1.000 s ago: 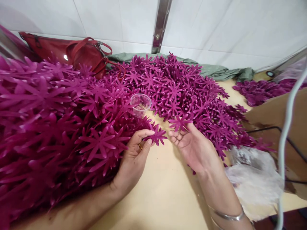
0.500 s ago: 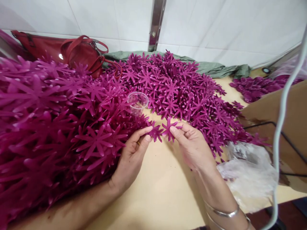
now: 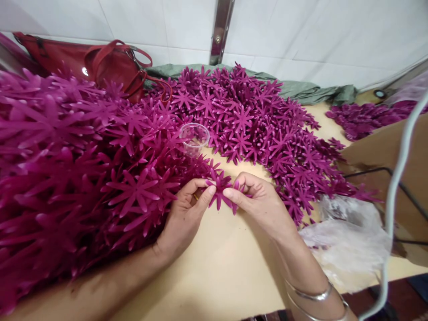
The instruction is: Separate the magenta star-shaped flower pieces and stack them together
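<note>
Between my hands is a small magenta artificial flower piece with finger-like petals. My left hand pinches its left side between thumb and forefinger. My right hand is closed too, its thumb at the right side of the same piece. Magenta petals show between its fingers, and I cannot tell whether they are a second, overlapping piece. To the left rises a large heap of bigger magenta flower pieces, close by my left hand. Behind my hands lies a further pile of smaller flower pieces.
A clear plastic cup stands between the piles. At the back are a red handbag and green cloth. On the right are a clear plastic bag, a cardboard box and a pale cable. The tabletop is pale yellow.
My hands have come together. The flower pieces, held apart before, now meet or overlap between my fingertips. The view has shifted slightly.
</note>
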`<action>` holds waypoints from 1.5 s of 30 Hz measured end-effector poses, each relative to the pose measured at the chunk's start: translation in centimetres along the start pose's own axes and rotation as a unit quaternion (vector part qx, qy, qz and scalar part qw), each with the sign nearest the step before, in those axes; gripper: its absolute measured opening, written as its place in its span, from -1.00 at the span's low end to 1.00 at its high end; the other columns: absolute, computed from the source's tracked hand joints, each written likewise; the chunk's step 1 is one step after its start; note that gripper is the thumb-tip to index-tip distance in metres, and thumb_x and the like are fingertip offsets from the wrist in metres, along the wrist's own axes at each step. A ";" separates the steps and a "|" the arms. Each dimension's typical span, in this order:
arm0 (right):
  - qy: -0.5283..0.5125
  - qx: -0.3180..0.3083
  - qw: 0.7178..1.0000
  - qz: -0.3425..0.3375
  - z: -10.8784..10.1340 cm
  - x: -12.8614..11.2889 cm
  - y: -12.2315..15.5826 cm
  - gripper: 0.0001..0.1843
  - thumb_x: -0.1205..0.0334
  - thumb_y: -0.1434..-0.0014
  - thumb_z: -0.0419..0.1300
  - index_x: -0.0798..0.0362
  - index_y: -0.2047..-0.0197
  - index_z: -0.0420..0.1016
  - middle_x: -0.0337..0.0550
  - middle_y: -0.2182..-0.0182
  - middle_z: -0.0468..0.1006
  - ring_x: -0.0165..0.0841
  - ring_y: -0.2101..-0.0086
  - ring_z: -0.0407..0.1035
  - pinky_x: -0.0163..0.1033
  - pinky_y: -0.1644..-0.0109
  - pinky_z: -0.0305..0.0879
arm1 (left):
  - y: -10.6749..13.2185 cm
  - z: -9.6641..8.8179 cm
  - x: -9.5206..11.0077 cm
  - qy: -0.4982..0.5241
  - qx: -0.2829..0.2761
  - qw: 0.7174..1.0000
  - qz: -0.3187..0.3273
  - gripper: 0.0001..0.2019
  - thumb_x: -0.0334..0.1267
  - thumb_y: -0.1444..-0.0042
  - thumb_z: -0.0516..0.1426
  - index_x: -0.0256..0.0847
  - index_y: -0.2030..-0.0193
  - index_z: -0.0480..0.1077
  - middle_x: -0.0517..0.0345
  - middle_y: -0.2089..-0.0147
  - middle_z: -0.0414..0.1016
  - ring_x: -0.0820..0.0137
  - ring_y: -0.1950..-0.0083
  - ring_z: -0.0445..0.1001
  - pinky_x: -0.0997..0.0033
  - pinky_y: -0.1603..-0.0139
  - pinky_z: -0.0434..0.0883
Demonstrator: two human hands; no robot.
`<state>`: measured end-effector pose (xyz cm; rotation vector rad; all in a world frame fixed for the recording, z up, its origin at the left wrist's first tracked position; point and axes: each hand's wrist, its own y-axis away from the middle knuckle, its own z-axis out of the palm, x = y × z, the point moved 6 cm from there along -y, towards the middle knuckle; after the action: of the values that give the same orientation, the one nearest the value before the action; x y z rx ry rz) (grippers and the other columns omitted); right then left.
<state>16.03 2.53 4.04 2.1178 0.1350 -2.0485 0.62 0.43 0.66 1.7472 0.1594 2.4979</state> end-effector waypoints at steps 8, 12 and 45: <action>0.116 0.163 0.976 -0.089 -3.7 -1.2 0.6 -0.63 -0.08 -0.36 0.24 0.00 0.37 0.49 -0.26 0.40 0.45 -0.37 0.36 0.28 -0.25 0.19 0.22 | -0.1 -0.4 -0.3 0.036 0.021 0.999 0.000 -0.81 -0.10 -0.26 0.29 -0.12 0.17 0.43 0.23 0.24 0.48 0.44 0.17 0.45 0.43 0.03 0.40; 0.202 0.146 0.964 -0.094 -3.6 -1.4 0.4 -0.54 -0.11 -0.41 0.16 -0.01 0.45 0.45 -0.24 0.46 0.42 -0.31 0.36 0.29 -0.19 0.18 0.22 | -0.2 -0.3 -0.3 0.067 0.021 0.998 0.007 -0.79 -0.08 -0.25 0.30 -0.13 0.19 0.41 0.25 0.23 0.47 0.44 0.15 0.47 0.37 -0.05 0.44; 0.090 0.121 0.984 -0.090 -2.0 -1.1 0.4 -0.58 -0.10 -0.36 0.22 -0.04 0.45 0.38 -0.24 0.40 0.42 -0.31 0.33 0.33 -0.19 0.19 0.27 | -0.2 -0.2 0.1 0.017 0.013 0.999 0.023 -0.85 -0.17 -0.27 0.27 -0.15 0.16 0.42 0.21 0.20 0.48 0.44 0.17 0.42 0.44 0.04 0.38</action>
<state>18.04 2.63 5.18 2.5240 0.1134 -2.0573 0.42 0.60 0.68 1.7374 0.1557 2.5717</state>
